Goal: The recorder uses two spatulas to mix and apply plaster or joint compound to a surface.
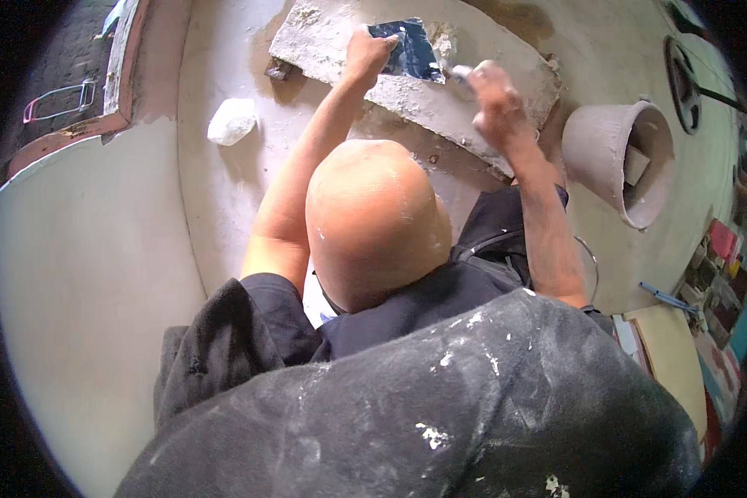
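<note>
1) White lump, lower left of left fingers
2) Left hand: fingers closed on left edge of blue plate, which extends rightward from them over crusted slab
3) Right hand: fingers curled round small tool, tip near plate's right edge
4) Bucket, lower right of right fingers

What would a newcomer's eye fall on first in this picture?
Probably the large, smooth rounded form at the centre, though I can't tell for sure what it is. Near the top, the left hand grips a dark blue plate over a pale, crusted slab. White-flecked dark clothing fills the lower part.
</note>
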`<state>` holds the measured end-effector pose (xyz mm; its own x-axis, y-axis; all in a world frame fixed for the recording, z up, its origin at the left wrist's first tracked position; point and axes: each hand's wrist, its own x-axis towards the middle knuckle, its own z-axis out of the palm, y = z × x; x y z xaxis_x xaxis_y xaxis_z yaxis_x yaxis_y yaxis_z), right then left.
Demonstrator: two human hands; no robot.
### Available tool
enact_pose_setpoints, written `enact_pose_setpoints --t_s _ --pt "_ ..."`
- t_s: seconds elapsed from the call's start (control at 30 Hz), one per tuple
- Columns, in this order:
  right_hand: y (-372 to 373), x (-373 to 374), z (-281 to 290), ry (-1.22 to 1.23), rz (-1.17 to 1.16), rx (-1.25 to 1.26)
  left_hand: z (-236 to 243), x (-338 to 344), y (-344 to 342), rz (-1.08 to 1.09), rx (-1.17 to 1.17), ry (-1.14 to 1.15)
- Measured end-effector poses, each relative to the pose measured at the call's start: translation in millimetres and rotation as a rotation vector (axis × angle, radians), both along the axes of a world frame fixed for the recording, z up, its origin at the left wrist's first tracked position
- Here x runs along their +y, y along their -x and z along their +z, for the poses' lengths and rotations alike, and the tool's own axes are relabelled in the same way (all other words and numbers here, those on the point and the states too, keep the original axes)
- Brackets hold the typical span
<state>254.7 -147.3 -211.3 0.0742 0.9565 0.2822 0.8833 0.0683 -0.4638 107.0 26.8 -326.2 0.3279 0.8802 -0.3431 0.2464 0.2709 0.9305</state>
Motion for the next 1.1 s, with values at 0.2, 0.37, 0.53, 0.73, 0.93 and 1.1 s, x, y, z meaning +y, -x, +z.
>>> enact_pose_setpoints --t_s 0.2,0.37,0.53,0.73,0.93,1.1 --pt "22 -9 -27 -0.013 0.172 -0.193 6 -4 3 -0.001 0.079 0.01" --pt "-33 43 -41 0.098 0.094 -0.26 30 -22 5 -0.075 -0.061 0.174" --pt "-79 58 -13 -0.111 -0.019 0.065 41 -33 20 -0.251 0.218 -0.532" --pt "-38 -5 6 -0.018 0.088 0.095 51 -43 24 -0.294 0.023 -0.903" --pt "-8 -31 10 -0.033 0.093 -0.193 59 -46 20 -0.254 0.129 -1.053" --pt "-11 -17 -2 -0.034 0.081 -0.149 62 -51 21 -0.306 -0.139 -0.836"
